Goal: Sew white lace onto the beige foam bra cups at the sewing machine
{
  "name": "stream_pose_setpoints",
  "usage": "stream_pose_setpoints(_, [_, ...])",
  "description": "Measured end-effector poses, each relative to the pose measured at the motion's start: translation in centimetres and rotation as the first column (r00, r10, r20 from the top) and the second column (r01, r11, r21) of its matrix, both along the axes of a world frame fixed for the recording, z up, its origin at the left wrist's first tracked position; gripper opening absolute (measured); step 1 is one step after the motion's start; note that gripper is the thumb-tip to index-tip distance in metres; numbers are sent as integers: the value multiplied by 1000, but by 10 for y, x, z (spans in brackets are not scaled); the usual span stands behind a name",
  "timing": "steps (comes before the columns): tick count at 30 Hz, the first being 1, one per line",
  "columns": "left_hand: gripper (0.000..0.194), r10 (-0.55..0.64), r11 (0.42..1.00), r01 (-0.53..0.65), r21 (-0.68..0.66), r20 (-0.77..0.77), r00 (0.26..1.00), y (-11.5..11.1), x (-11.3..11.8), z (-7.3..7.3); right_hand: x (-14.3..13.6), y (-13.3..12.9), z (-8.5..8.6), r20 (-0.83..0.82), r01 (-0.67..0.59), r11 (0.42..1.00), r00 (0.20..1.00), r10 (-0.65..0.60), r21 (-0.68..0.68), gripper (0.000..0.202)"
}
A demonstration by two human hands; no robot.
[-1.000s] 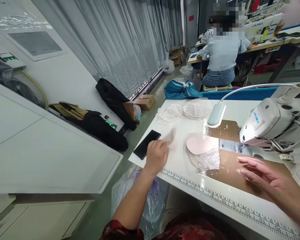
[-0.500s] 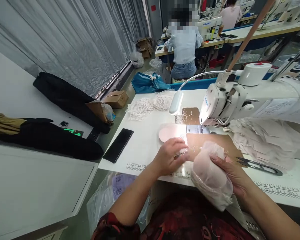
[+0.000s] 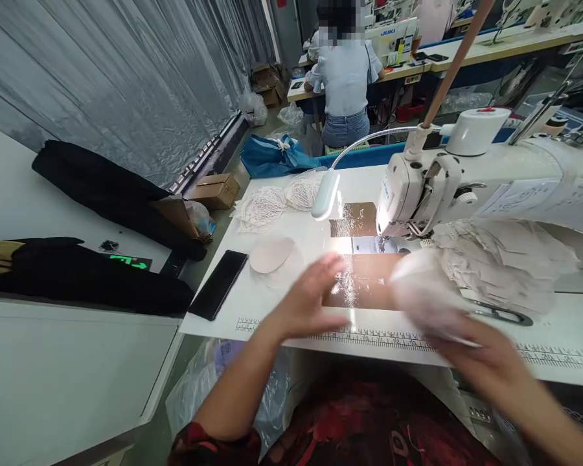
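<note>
My left hand (image 3: 307, 299) is open over the front of the sewing table, its fingers spread and holding nothing. To its left a flat, pale pink oval pad with a sheer edge (image 3: 272, 255) lies on the white tabletop. My right hand (image 3: 471, 340) is smeared by motion but grips a pale bra cup (image 3: 425, 281), also blurred. That cup is above the brown plate (image 3: 369, 278), to the right of my left hand. Behind it stands the white sewing machine (image 3: 418, 184), with no fabric visible under its needle.
Pale fabric pieces (image 3: 505, 259) are heaped under the machine arm, with dark thread snips (image 3: 502, 313) before them. White cup bundles (image 3: 260, 208) lie at the back left, a black phone (image 3: 218, 285) nearer. A lamp (image 3: 326, 194) hangs low. A co-worker (image 3: 344, 84) sits ahead.
The pink oval pad has shifted left, away from the needle area, and my left hand is now apart from it. My right hand has swung the bra cup right and upward. The view has shifted slightly.
</note>
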State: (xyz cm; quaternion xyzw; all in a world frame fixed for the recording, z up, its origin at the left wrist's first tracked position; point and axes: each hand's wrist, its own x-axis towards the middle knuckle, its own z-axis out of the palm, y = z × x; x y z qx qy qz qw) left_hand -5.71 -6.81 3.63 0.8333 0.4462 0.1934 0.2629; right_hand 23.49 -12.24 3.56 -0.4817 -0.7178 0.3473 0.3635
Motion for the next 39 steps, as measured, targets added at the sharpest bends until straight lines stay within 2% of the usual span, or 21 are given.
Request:
stream_pose_setpoints(2, [85,-271,942,305,-139,216,938,-9,22,5,-21,12,-6,-28,-213,977,977,212,-8,12])
stream_pose_setpoints(3, [75,-287,919,345,-192,275,918,-12,28,6,-28,15,-6,-33,-243,970,969,244,32,12])
stream_pose_setpoints(5, [49,-124,953,195,-232,290,949,-15,28,2,-30,18,-5,-4,-131,980,991,133,149,6])
stream_pose_setpoints(6, [37,19,976,38,-213,259,966,-16,23,0,-27,18,-3,9,-38,978,999,37,205,8])
stream_pose_setpoints(8, [21,279,955,-249,-158,211,937,-17,11,-6,-20,20,-1,21,145,954,988,-156,262,10])
stream_pose_setpoints(9, [22,347,933,-311,-184,223,911,-19,8,-8,-18,22,-1,20,211,944,975,-223,254,8])
stream_pose_setpoints(10, [27,361,920,-292,-261,272,892,-22,7,-9,-18,25,-3,20,251,943,965,-261,220,5])
stream_pose_setpoints(12, [42,269,879,-4,-478,487,831,-29,14,-10,-23,32,-9,10,216,974,976,-217,61,9])
stream_pose_setpoints(14, [68,177,742,379,-552,707,684,-36,27,-9,-32,38,-19,-103,0,978,994,-22,-211,16])
stream_pose_setpoints(15, [84,158,678,497,-542,767,622,-39,33,-9,-36,40,-24,-214,-137,927,975,64,-348,19])
stream_pose_setpoints(17, [103,178,622,559,-547,795,580,-41,39,-9,-41,41,-34,-447,-352,770,889,97,-532,26])
stream_pose_setpoints(18, [103,206,636,527,-564,782,589,-40,40,-10,-42,40,-38,-534,-417,698,844,59,-582,27])
stream_pose_setpoints(20, [96,269,725,365,-584,728,631,-37,36,-12,-42,35,-42,-637,-496,600,771,-30,-628,29])
stream_pose_setpoints(22, [86,331,804,158,-573,652,682,-33,32,-16,-41,31,-43,-698,-557,544,713,-75,-628,30])
stream_pose_setpoints(23, [80,350,814,102,-571,623,700,-32,31,-17,-41,29,-43,-718,-577,531,690,-89,-620,31])
stream_pose_setpoints(25, [63,370,772,126,-623,602,708,-32,31,-19,-42,27,-42,-729,-564,557,676,-113,-610,33])
stream_pose_setpoints(27, [41,411,709,192,-679,618,671,-34,33,-21,-43,28,-42,-705,-466,644,690,-165,-606,33])
stream_pose_setpoints(30, [18,511,684,131,-718,599,616,-38,38,-23,-43,31,-44,-638,-231,785,727,-253,-574,34])
stream_pose_setpoints(33, [10,598,655,72,-752,575,558,-40,43,-25,-42,34,-47,-545,-101,863,809,-219,-496,26])
stream_pose_setpoints(36, [10,735,597,20,-802,557,388,-41,51,-24,-40,33,-51,-448,-96,916,889,-97,-389,24])
stream_pose_setpoints(39, [19,814,552,-11,-834,536,223,-42,58,-21,-40,27,-53,-398,-183,954,914,76,-237,67])
